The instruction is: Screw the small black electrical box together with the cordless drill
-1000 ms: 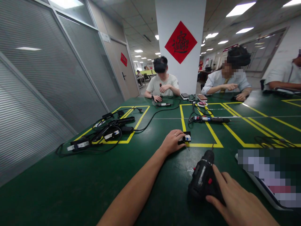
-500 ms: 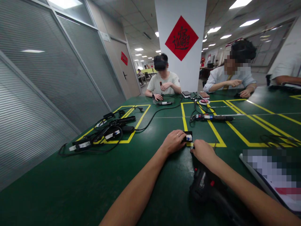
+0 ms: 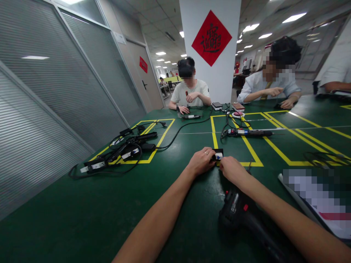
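Small black-and-white part [image 3: 218,156] now pinched by both hands; right hand [image 3: 233,171] has left the cordless drill [image 3: 241,215]; left hand [image 3: 201,162] fingers stay clamped.

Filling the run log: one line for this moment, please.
left hand on small black part | right hand touching it | cordless drill lying on table

A: Which items are laid out on the left of the green table [image 3: 68,219]?
B: A tangle of black cables and adapters [image 3: 120,153] is laid across a yellow-taped rectangle.

A: What is seen farther back?
B: A black-handled tool [image 3: 248,133] is laid across a yellow line. A red diamond sign [image 3: 211,38] is fixed to the white pillar [image 3: 192,22]. Two seated persons are positioned at the far edge.
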Motion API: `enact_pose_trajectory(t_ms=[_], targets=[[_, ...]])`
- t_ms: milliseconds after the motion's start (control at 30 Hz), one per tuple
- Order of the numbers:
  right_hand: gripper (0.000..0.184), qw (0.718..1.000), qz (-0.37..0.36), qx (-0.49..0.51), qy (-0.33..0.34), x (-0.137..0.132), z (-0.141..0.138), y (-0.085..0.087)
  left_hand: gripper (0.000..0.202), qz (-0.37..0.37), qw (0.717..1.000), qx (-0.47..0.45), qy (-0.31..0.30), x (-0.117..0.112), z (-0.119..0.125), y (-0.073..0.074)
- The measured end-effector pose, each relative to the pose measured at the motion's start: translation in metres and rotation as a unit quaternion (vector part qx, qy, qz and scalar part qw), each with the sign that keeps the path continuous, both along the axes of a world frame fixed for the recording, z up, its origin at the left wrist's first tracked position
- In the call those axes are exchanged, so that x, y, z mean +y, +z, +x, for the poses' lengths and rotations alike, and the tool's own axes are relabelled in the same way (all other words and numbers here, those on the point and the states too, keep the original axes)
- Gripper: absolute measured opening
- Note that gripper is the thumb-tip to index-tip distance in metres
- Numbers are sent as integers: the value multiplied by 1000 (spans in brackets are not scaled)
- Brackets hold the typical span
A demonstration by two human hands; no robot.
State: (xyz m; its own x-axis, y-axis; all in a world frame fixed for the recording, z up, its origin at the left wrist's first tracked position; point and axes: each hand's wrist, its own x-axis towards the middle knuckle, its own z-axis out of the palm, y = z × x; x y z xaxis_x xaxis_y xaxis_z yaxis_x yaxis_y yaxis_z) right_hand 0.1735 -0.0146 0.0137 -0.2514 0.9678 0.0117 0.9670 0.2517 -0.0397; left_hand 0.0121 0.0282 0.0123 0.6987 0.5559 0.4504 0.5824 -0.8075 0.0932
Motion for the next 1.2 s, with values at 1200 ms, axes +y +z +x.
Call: enact_pose_trajectory(t_ms=[1200], targets=[[14,991,120,43,-45,-9,-7,13,38,5,999,-40,16,1,2,-12]])
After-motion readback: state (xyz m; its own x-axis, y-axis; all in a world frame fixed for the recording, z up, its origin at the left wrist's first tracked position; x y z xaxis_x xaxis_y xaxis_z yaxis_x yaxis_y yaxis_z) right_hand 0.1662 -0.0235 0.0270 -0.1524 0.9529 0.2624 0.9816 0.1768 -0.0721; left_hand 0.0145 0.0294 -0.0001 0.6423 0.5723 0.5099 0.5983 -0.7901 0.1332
